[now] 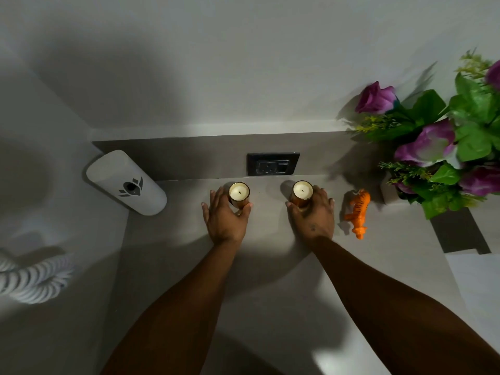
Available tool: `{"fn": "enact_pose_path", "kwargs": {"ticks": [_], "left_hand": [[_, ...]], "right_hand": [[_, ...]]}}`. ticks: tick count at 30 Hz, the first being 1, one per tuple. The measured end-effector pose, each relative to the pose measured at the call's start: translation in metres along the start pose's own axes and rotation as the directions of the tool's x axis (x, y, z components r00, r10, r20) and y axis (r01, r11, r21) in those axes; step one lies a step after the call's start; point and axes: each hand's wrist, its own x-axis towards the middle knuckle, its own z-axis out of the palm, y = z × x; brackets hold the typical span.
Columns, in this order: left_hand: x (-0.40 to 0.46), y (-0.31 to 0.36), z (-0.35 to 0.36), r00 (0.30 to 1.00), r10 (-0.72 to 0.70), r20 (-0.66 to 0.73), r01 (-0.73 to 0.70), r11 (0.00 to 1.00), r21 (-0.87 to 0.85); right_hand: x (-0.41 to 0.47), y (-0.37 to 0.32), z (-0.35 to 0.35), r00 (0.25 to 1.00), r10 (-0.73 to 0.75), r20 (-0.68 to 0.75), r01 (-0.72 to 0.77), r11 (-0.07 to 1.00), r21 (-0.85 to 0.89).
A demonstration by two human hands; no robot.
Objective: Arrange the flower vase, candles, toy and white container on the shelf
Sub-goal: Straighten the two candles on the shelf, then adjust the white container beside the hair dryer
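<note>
Two amber glass candles with white wax stand on the grey shelf near the back wall. My left hand wraps around the left candle. My right hand wraps around the right candle. Right of it, an orange toy tiger lies on the shelf, apart from my hand. At the far left stands the white container with a dark flower logo. At the far right is the flower vase, mostly hidden under purple flowers and green leaves.
A black wall socket sits on the low back wall between the candles. A striped grey-white cloth lies below the shelf's left edge. A dark gap opens at the right, beside a white surface.
</note>
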Motion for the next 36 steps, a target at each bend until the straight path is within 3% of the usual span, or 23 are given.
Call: {"fn": "enact_pose_path", "kwargs": {"ticks": [11, 16, 20, 24, 29, 31, 33, 36], "left_hand": [[0.002, 0.000, -0.007, 0.999, 0.012, 0.048, -0.014, 0.999, 0.050], [-0.021, -0.015, -0.020, 0.986, 0.075, 0.152, -0.109, 0.966, 0.234], [-0.052, -0.032, -0.027, 0.968, 0.133, 0.215, -0.213, 0.885, 0.415], [-0.078, -0.042, -0.034, 0.960, 0.142, 0.241, -0.243, 0.850, 0.468], [-0.083, -0.038, -0.054, 0.935, 0.107, 0.337, -0.268, 0.838, 0.476], [-0.068, -0.027, -0.074, 0.953, 0.161, 0.255, -0.275, 0.813, 0.514], [-0.049, -0.018, -0.104, 0.965, 0.253, 0.074, -0.248, 0.777, 0.579], [-0.013, -0.006, -0.147, 0.949, 0.279, -0.148, -0.121, 0.756, 0.644]], "right_hand": [[0.002, -0.005, -0.002, 0.999, -0.032, 0.025, 0.033, 0.998, -0.045], [-0.043, 0.004, -0.001, 0.996, -0.080, 0.039, 0.088, 0.961, -0.262], [-0.102, 0.009, 0.010, 0.974, -0.150, 0.170, 0.209, 0.883, -0.421], [-0.151, 0.014, 0.011, 0.919, -0.227, 0.322, 0.366, 0.795, -0.484], [-0.159, 0.009, 0.005, 0.900, -0.217, 0.377, 0.393, 0.779, -0.489], [-0.158, 0.008, 0.004, 0.903, -0.218, 0.369, 0.384, 0.794, -0.471], [-0.159, 0.007, 0.004, 0.907, -0.223, 0.356, 0.379, 0.802, -0.462], [-0.159, 0.008, 0.004, 0.915, -0.236, 0.328, 0.373, 0.806, -0.460]]}}
